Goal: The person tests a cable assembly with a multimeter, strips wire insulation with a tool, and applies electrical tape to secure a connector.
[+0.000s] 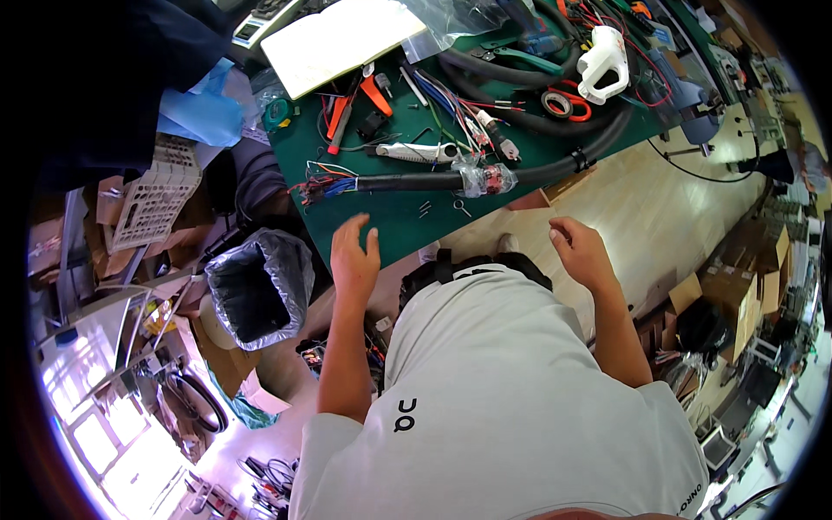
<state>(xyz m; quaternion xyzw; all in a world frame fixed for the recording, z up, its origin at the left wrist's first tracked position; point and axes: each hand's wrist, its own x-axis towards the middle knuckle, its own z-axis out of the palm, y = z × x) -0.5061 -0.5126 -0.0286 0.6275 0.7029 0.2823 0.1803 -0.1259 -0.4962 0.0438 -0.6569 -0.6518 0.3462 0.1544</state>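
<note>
My left hand hovers at the near left edge of the green work mat, thumb apart from the fingers, with nothing in it. Off the table's near edge, my right hand is raised with its fingers loosely bent and apart, also holding nothing. Between and beyond them lies a thick black cable. Its stripped left end fans out into thin coloured wires, closest to my left hand. Clear wrap with red inside surrounds a stretch of the cable. A silver utility knife rests just behind it.
Farther back are an open notebook, orange-handled pliers, black tape roll, orange scissors and a white handheld tool. A lined bin stands left of the table. Cardboard boxes line the right side.
</note>
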